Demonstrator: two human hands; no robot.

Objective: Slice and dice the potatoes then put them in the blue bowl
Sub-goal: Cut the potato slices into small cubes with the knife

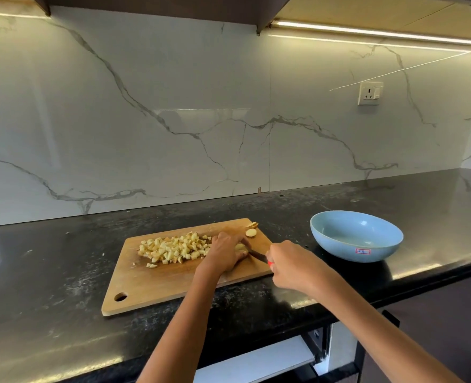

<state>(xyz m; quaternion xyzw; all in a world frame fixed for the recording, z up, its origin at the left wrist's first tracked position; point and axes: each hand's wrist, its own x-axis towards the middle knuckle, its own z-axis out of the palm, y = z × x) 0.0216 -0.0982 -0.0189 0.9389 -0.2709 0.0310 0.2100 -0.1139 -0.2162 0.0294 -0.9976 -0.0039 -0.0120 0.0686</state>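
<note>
A wooden cutting board (156, 283) lies on the black counter. A heap of diced potato (173, 248) covers its far middle. My left hand (224, 251) holds a potato piece (240, 246) down near the board's right end. My right hand (289, 265) grips a knife (257, 255) by its red handle, the dark blade pointing at that piece. A round slice (251, 232) and a scrap (253, 225) lie at the far right corner. The blue bowl (356, 240) stands to the right of the board, with nothing in it.
The counter's front edge (339, 298) runs just below my arms. A marble wall (201, 120) with a socket (369, 93) rises behind the counter. Dark cabinets and an open gap sit under the counter at the lower right.
</note>
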